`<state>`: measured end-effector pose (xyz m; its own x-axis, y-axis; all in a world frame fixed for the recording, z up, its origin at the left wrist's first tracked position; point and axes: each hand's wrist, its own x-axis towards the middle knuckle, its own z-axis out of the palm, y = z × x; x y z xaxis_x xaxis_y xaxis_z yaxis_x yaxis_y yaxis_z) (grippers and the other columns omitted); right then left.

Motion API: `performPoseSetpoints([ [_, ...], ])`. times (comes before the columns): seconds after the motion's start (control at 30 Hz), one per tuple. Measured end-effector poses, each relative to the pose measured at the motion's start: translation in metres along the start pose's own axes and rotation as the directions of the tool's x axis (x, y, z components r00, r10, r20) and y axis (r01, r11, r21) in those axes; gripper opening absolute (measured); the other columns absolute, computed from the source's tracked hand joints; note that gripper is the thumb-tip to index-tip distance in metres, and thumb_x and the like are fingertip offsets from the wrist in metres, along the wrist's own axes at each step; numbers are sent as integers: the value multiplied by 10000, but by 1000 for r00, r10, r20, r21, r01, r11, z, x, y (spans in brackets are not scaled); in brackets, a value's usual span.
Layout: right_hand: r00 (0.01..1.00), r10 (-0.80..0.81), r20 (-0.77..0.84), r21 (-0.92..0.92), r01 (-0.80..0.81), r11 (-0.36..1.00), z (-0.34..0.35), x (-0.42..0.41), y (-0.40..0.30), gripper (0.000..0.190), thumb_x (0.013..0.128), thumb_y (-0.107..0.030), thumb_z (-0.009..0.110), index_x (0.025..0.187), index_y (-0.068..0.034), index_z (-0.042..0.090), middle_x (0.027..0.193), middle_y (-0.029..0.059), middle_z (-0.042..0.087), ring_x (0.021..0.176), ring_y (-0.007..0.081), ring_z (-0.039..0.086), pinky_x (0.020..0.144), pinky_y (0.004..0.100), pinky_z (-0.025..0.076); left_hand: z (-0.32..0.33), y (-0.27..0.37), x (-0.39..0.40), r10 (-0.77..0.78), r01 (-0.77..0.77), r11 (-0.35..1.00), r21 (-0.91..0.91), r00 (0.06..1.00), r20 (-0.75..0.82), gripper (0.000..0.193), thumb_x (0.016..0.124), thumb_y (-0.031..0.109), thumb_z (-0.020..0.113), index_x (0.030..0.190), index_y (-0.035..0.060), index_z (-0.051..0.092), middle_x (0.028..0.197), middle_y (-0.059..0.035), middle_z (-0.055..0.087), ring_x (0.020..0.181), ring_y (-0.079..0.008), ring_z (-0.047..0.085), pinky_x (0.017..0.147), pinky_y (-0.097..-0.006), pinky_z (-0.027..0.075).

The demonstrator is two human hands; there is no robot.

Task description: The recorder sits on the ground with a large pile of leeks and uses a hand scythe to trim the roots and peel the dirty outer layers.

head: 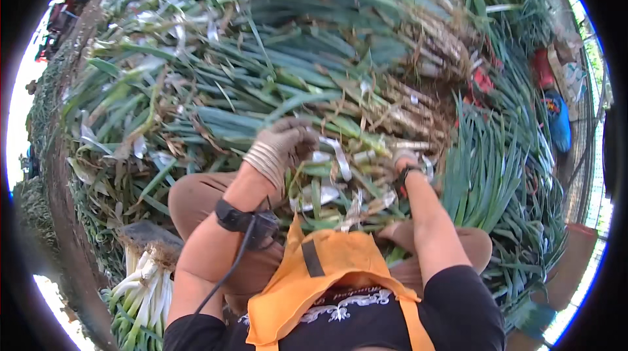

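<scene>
My left hand (287,142), in a grey work glove with a ribbed cuff, is over the leek leaves in front of my left knee. Its fingers are curled, and what lies inside them is hidden. My right hand (405,158), also gloved, is low among the stalks to the right. A leek (368,140) slants down to its fingers, but blur hides whether they grip it. Between both hands lie leaf scraps and pale peelings (326,194). Beyond them, a row of untrimmed leeks (412,110) has its soil-covered root ends to the right.
Large heaps of leeks (304,51) spread ahead. More green leek tops (483,164) lie beside my right knee. A bundle of white-stemmed leeks (147,282) sits at lower left. A blue object (558,125) and a red one (543,67) stand near the mesh at right.
</scene>
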<state>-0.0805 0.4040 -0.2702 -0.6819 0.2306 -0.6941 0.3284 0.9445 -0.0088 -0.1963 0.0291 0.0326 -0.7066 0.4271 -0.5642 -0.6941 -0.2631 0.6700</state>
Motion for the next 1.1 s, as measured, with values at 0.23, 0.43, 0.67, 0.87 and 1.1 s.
performPoseSetpoints([
  [0.23,989,-118,-83,-92,111,990,-125,-102,-24,389,743,-335,674,983,-32,715,992,202,681,927,349,663,778,425,525,2,-2,-17,11,2,990,143,996,-84,282,897,99,570,1166,21,540,863,-115,670,709,-214,661,627,-331,557],
  [0.43,919,-331,-214,-321,254,912,-250,-254,-51,386,730,-398,663,975,-108,726,890,181,687,831,327,670,741,390,527,20,-48,-48,-112,75,949,306,988,106,268,921,192,577,1148,51,555,915,-82,652,786,-208,643,676,-342,539],
  [0.67,866,-356,-351,-151,322,934,-326,-478,-44,269,709,-267,684,848,-38,699,671,145,638,580,205,600,561,341,469,87,-107,-99,98,225,879,-421,778,620,374,920,276,625,1206,53,534,1201,-94,592,1150,-275,547,1000,-459,457],
  [0.87,848,-225,-480,290,395,872,-291,-546,-50,285,779,-219,697,1011,-54,708,725,44,669,660,86,593,622,275,490,131,-36,-170,663,-173,715,-677,476,578,416,901,234,649,1232,23,510,1229,-91,579,1149,-247,563,1024,-419,465],
  [1.1,606,-314,-731,606,788,112,-233,-479,-179,388,887,-205,648,1184,43,617,1038,72,675,899,100,606,794,261,506,75,30,-199,639,-493,767,-411,646,418,219,876,155,650,1033,9,601,914,-47,651,891,-165,651,820,-307,531],
])
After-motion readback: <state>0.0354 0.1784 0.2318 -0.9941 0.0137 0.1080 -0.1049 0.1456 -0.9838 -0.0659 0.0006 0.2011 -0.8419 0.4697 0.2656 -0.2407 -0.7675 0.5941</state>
